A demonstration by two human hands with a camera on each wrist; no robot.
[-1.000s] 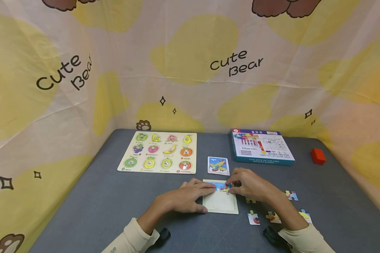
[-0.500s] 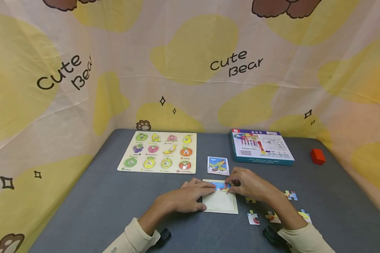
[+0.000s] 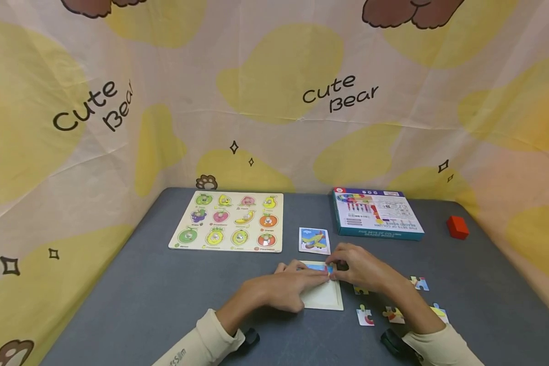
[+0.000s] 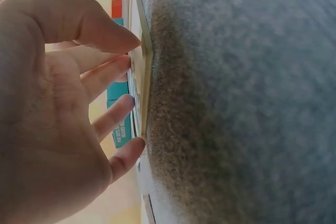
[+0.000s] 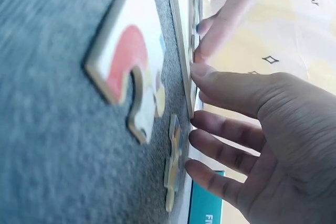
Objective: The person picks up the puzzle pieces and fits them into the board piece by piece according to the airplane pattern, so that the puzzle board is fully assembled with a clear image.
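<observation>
A small pale wooden puzzle tray [image 3: 324, 300] lies in front of me, with blue-sky jigsaw pieces [image 3: 314, 266] along its far edge. My left hand [image 3: 283, 288] reaches over the tray from the left, its extended fingertips pressing on the far row near the right corner. In the left wrist view the left thumb [image 4: 113, 32] is at the tray's edge. My right hand [image 3: 360, 265] pinches a jigsaw piece [image 3: 331, 269] at the far right corner between thumb and index finger; the fingers mostly hide it. Its other fingers [image 5: 223, 148] are curved beside the tray.
Loose jigsaw pieces lie right of the tray, including one with a red curve [image 3: 365, 316] and one under the right forearm [image 3: 395, 315]. Behind are an airplane picture card [image 3: 314, 240], a fruit puzzle board [image 3: 231, 221], a flat teal-edged box [image 3: 377, 213] and a red block [image 3: 458, 227].
My left hand has slid right across the tray, its fingertips now close to the right hand's and its thumb off the left edge. The right hand has stayed at the corner.
</observation>
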